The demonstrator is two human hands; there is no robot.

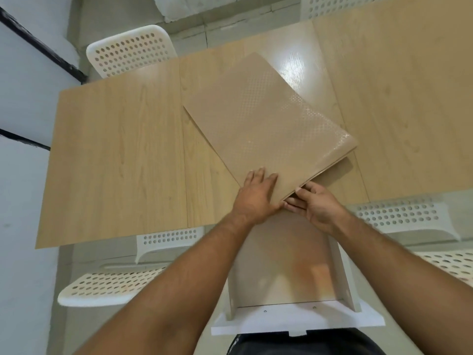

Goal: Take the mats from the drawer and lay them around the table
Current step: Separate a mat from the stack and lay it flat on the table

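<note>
On the light wood-grain table [117,149], head view: one skewed stack of tan textured rectangular mats [266,124], count unclear. Left hand [256,194] presses flat on top, fingers spread. Right hand [317,203] pinches the near corner's lower layers. One open white drawer [297,321] below. Four white perforated chairs [130,51].

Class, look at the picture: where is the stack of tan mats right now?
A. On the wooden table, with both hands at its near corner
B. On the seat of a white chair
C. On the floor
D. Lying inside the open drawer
A: the stack of mats lies on the table, the left hand and right hand at its near corner.
</note>
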